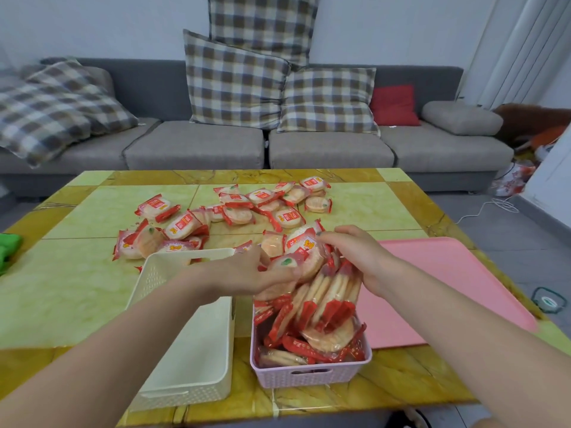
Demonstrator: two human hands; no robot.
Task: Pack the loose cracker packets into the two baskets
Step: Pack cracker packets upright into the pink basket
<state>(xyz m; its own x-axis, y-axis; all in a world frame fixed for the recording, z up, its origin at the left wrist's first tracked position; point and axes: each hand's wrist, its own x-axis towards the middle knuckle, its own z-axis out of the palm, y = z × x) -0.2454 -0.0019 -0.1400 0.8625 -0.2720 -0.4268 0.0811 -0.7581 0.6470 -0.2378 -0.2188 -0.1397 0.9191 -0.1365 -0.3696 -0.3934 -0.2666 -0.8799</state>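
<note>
A pink basket (pixel 309 373) near the table's front edge is full of red-and-clear cracker packets, several standing on edge. To its left a cream basket (pixel 197 378) stands with nothing visible inside. My left hand (pixel 247 274) holds a packet with a green mark (pixel 285 263) over the far end of the pink basket. My right hand (pixel 355 257) pinches the top of a red-labelled packet (pixel 304 245) beside it. Loose cracker packets (pixel 241 211) lie scattered across the middle and far part of the table.
A pink tray (pixel 448 273) lies right of the pink basket. Something green (pixel 7 251) sits at the table's left edge. The yellow-green tiled table (pixel 77 288) stands before a grey sofa (pixel 197 143) with checked cushions. A white cable (pixel 494 206) runs on the floor.
</note>
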